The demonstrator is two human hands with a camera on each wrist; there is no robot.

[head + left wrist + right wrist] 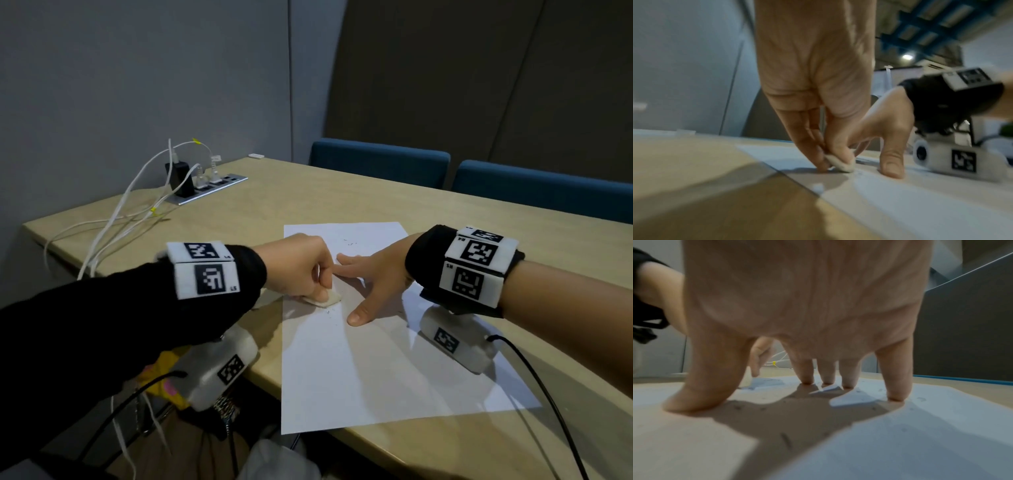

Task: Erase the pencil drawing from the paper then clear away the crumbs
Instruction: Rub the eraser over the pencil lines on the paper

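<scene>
A white sheet of paper (370, 370) lies on the wooden table (308, 198). My left hand (301, 270) pinches a small white eraser (327, 298) between thumb and fingers and holds it down on the paper near its left edge. The same eraser (840, 164) shows under the fingertips in the left wrist view. My right hand (370, 281) lies spread on the paper just right of the eraser, fingers straight, fingertips (897, 395) pressing the sheet. Small dark crumbs (349, 244) dot the paper near its far end, and more crumbs (785, 438) lie beneath my right palm.
A power strip (209, 186) with a black charger and white cables (113, 222) sits at the table's far left. Two blue chairs (380, 161) stand behind the table. The paper's near corner overhangs the table edge (263, 387). A bag lies below, at my left.
</scene>
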